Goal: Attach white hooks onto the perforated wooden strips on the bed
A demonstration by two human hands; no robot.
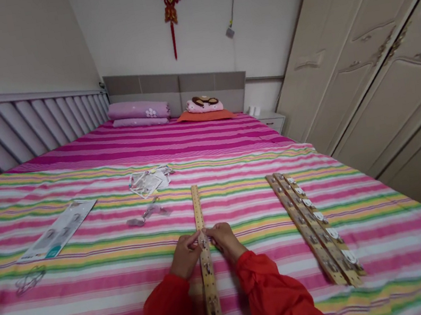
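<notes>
1. The strip (197, 208) lies on the bed (237, 196) directly beneath the grip, running lengthwise away from the body.
2. Fingertips of the left hand (183, 257) and right hand (224, 239) meet over it beside a hook (204, 243); whether either grip pinches the hook or merely touches it, I cannot tell.
3. It looks wooden: probably light, stiff, fairly sturdy and not very slippery.
4. Beyond the grip, its bare long edges seem the cleanest hold; nearer than the grip, metal hooks could snag fingers.
5. Other strips (314, 226) lie well right of the grip.
</notes>
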